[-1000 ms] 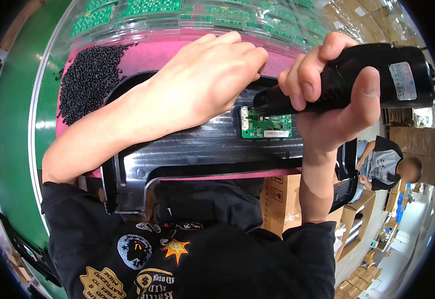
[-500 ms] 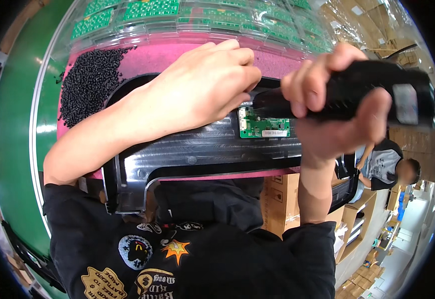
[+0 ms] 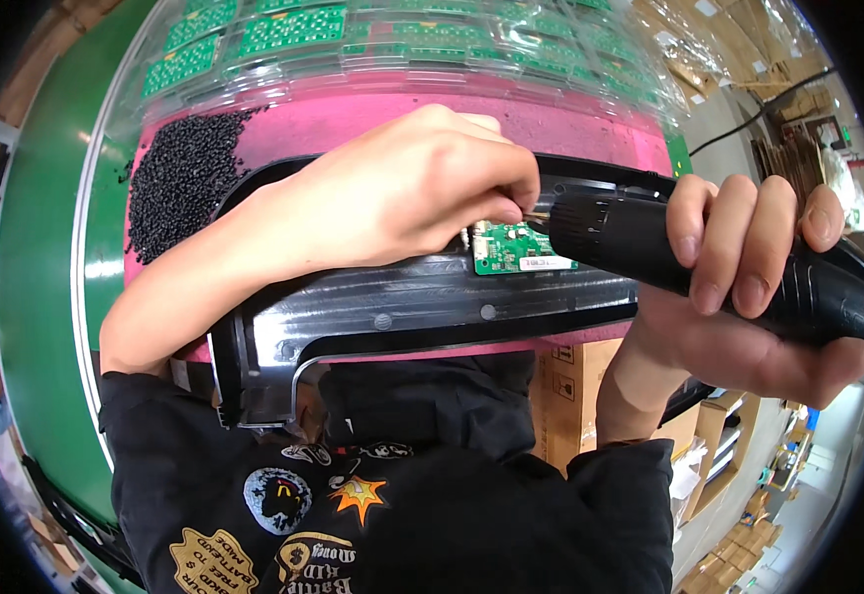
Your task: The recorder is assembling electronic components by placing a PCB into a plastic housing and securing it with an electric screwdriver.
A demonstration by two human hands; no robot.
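My right hand (image 3: 739, 267) is wrapped round a black electric screwdriver (image 3: 605, 230), which lies slanted with its nose toward the left. The thin metal bit (image 3: 539, 215) at its nose meets the fingertips of my left hand (image 3: 432, 188). Those fingers are pinched together, and whatever is between them is too small or hidden to make out. Just below the bit, a green circuit board (image 3: 511, 249) with white connectors and a white label sits in a long black plastic housing (image 3: 392, 302). Part of the board is covered by my left hand and the screwdriver.
A heap of small black screws (image 3: 189, 178) lies on the pink mat (image 3: 353, 117) at the left. Clear plastic trays (image 3: 372, 74) with several green boards stand along the far side. A cardboard box (image 3: 565, 401) is below the mat's near edge.
The screwdriver has drawn back to the right and tilted, and its bit now shows beside my left fingertips. My right hand has shifted right and lower. The person in the right background is out of sight.
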